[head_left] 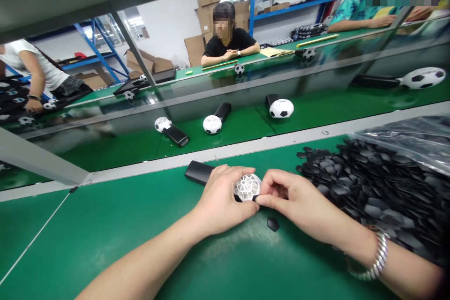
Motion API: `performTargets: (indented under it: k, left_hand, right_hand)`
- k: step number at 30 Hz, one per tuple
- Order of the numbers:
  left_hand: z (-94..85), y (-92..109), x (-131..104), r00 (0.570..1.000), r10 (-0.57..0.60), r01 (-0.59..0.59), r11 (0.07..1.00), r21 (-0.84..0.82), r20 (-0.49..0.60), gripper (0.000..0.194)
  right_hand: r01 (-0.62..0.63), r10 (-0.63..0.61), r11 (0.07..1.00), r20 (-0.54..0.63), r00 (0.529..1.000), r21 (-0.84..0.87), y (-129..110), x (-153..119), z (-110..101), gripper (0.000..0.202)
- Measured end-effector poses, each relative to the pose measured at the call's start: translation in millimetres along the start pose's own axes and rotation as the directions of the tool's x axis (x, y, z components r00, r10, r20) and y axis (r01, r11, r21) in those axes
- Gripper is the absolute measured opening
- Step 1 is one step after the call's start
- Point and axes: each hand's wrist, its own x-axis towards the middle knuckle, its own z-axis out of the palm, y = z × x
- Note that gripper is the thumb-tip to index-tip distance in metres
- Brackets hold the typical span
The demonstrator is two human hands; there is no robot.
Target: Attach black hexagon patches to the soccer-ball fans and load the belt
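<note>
Left hand [223,200] is clamped around white ball [248,186], right hand [298,200] pinches black patch [255,198] at its edge.

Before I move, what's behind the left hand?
A black handle juts out behind the left hand; its other end, and any join to the ball, are covered by the hand.

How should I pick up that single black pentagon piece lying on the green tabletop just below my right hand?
Pinch the black pentagon piece by two opposite edges, coming down from the right with your right hand, which is closest. It looks thin and lies low on the green tabletop, so its edges probably give the best hold.
</note>
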Motion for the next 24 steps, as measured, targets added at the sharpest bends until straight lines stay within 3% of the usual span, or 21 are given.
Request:
performTargets:
  k: [4,7,10,12,14,16,18,21,24]
  left_hand:
    - [-2.4,-3.8,-3.3,0.997,0.063,-0.064,0.998,0.022,0.047,0.056]
    - [-7.0,-11.4,-4.7,0.983,0.159,-0.163,0.986,0.031,0.086,0.067]
    - [-14.3,-14.9,-2.9,0.96,0.228,-0.236,0.971,0.032,0.162,0.063]
    - [-18.3,-11.9,-3.5,0.943,0.192,-0.208,0.978,0.029,0.27,0.058]
    - [-18.3,-5.8,-7.4,0.944,0.068,-0.087,0.995,0.045,0.324,0.059]
    - [-13.5,-0.1,-12.7,0.962,-0.066,0.057,0.997,0.044,0.265,0.059]
    - [-7.0,2.2,-15.8,0.979,-0.115,0.116,0.993,0.001,0.169,0.055]
    - [-3.1,-1.8,-13.0,0.983,0.011,0.007,0.995,-0.1,0.182,0.05]
    - [-6.0,-8.1,-7.0,0.948,0.158,-0.099,0.971,-0.219,0.275,0.06]
  right_hand:
    - [0.018,-0.018,1.0,0.075,0.997,-0.004,1.5,8.1,-16.8,0.013]
    - [0.077,-0.087,0.979,-0.047,0.995,-0.187,4.1,14.3,-46.4,0.016]
    - [0.031,-0.103,0.894,-0.136,0.985,-0.448,8.8,15.6,-66.9,0.015]
    - [0.046,-0.116,0.826,-0.089,0.989,-0.562,12.0,14.6,-66.8,0.011]
    - [0.118,-0.179,0.756,-0.029,0.983,-0.644,14.9,13.9,-58.0,0.01]
    - [0.159,-0.225,0.674,0.005,0.974,-0.722,17.8,14.4,-46.9,0.015]
    - [0.154,-0.217,0.617,0.021,0.976,-0.772,21.0,15.9,-39.5,0.018]
    - [0.124,-0.175,0.633,0.015,0.984,-0.764,26.7,19.2,-38.9,0.015]
    - [0.117,-0.131,0.704,0.034,0.991,-0.701,32.0,21.9,-43.8,0.014]
